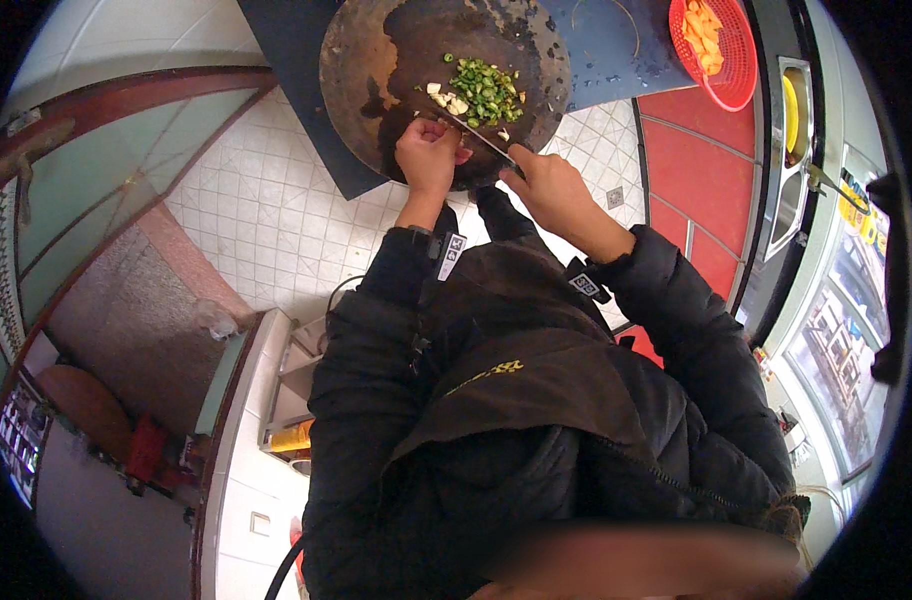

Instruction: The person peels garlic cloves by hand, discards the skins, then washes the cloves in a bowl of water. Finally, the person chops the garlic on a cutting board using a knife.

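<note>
A round, dark-stained wooden chopping board (376, 60) lies in front of me at the top of the view. On it is a heap of chopped green pieces (488, 88), with small whitish pieces that look like garlic (450, 101) at its left side. My right hand (558, 192) grips a knife (484, 138) by its handle, the blade slanting up and left over the board's near part. Close to the blade's tip, my left hand (431, 155) is closed with curled fingers at the near edge of the white pieces. What its fingertips pinch, if anything, is hidden.
A red plastic colander (744, 75) with orange slices (704, 38) stands at the right end of the dark blue table (616, 60). Red-fronted cabinets (694, 190) are to the right, a red-framed glass door (106, 210) to the left. White tiles cover the floor (266, 190).
</note>
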### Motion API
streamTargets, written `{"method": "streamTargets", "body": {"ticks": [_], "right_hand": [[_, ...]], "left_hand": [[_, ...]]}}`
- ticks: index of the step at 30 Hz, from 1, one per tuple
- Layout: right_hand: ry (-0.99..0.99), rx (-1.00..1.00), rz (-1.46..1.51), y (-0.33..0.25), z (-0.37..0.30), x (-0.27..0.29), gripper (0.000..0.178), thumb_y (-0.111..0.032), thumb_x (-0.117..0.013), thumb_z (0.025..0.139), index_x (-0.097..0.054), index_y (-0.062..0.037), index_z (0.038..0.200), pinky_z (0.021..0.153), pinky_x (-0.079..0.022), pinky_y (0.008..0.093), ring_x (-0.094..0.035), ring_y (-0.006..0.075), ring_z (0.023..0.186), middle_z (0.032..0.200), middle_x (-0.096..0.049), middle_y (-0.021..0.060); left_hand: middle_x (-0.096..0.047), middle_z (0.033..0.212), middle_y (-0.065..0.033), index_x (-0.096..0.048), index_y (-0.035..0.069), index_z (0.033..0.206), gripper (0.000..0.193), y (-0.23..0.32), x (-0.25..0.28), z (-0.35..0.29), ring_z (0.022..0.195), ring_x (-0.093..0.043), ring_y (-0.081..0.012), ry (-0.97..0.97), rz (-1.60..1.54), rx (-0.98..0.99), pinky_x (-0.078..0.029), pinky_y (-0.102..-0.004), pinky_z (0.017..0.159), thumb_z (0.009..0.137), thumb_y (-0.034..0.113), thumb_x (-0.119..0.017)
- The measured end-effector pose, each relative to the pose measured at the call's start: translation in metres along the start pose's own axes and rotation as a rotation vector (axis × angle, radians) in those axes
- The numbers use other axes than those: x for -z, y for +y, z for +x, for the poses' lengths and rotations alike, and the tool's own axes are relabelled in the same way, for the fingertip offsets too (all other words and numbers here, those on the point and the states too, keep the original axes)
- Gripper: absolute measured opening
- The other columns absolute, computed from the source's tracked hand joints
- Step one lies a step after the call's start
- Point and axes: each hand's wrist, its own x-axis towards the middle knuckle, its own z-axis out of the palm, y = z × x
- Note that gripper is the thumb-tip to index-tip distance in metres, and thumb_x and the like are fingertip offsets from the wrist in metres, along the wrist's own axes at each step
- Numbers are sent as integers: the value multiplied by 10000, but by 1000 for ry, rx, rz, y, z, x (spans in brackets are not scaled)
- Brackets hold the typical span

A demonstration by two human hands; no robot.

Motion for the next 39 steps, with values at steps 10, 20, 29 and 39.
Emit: {"method": "streamTargets", "body": {"ticks": [10, 20, 29, 39], "right_hand": [[1, -76, -81, -7, 18, -14, 207, -201, -542, 917, -570, -47, 1053, 678, -527, 561, -670, 443, 762, 796, -676, 245], [95, 101, 63, 5, 34, -16, 231, -249, -588, 915, -586, -57, 1044, 687, -515, 570, -654, 454, 764, 768, -660, 248], [-27, 1, -16, -6, 15, 8, 237, -238, -599, 915, -574, -37, 1039, 696, -491, 548, -634, 465, 791, 799, -653, 257], [110, 39, 5, 2, 49, -38, 207, -230, -600, 897, -599, -73, 1031, 701, -522, 569, -656, 458, 767, 794, -674, 242]], "left_hand": [[-654, 669, -116, -551, -43, 778, 149, -2, -1, 2, 526, -676, -200, 10, -62, 17, -558, -300, 440, 820, -15, -691], [-651, 689, -114, -566, -58, 783, 114, -2, 0, 0, 548, -662, -179, 16, -105, -38, -578, -303, 466, 821, -35, -670], [-665, 713, -136, -570, -68, 789, 80, -5, 2, 1, 554, -661, -182, -13, -145, 20, -582, -304, 476, 823, -55, -641], [-670, 731, -118, -583, -64, 823, 78, -4, 5, 0, 594, -673, -168, -32, -77, -48, -596, -308, 524, 826, -44, -658]]}}
